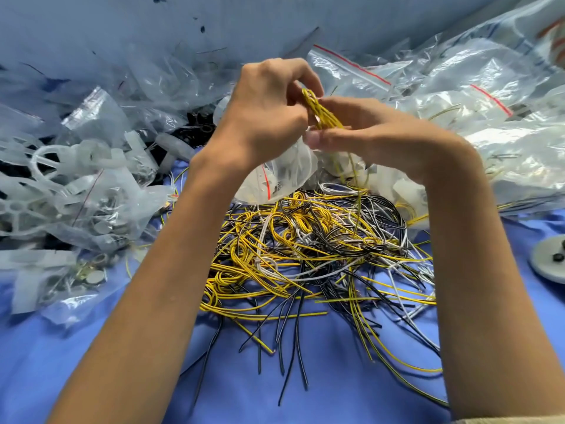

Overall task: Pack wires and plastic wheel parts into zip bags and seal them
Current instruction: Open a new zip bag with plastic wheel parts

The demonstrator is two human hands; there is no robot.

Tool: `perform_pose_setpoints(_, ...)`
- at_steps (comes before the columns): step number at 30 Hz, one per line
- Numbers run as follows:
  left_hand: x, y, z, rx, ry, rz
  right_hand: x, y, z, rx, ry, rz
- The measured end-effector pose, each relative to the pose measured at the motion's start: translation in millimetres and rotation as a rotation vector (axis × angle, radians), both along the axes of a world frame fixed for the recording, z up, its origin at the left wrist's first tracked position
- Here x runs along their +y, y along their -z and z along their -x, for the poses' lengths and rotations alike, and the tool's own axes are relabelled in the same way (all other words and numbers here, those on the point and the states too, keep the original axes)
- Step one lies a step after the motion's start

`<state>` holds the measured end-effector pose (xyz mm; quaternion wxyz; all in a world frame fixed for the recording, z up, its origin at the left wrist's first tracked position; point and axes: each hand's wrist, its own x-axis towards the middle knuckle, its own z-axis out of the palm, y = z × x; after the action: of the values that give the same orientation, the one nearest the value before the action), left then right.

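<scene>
Both hands are raised above a tangled heap of yellow, black and white wires (305,258) on the blue cloth. My left hand (263,111) and my right hand (360,130) together pinch a small coiled bundle of yellow wire (321,113), whose loose ends hang down toward the heap. Just under the hands lies a crumpled zip bag with a red strip (281,175). White plastic wheel parts (46,166) lie piled at the left among clear bags.
Empty zip bags with red seal strips (458,87) are heaped at the back right. Bags of small metal discs (91,270) lie at the left. A grey round part (550,258) sits at the right edge. A blue wall rises behind.
</scene>
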<state>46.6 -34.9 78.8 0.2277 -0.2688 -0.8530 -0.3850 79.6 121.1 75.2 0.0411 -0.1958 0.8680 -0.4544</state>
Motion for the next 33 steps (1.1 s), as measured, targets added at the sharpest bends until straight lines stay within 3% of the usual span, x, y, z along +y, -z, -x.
perform_pose_setpoints(6, -7, -1, 5, -0.044, -0.023, -0.066, 10, 0, 2, 0.062, 0.018, 0.164)
perform_pose_setpoints(16, -19, 3, 14, -0.029, -0.075, 0.209, 15, -1, 3, 0.23, 0.166, 0.277)
perform_pose_setpoints(26, -33, -1, 14, -0.193, -0.113, 0.514, 15, 0, 9, 0.257, 0.177, 0.137)
perform_pose_setpoints(33, -25, -2, 7, -0.229, -0.172, 0.453, 10, 7, 15, 0.246, 0.206, -0.073)
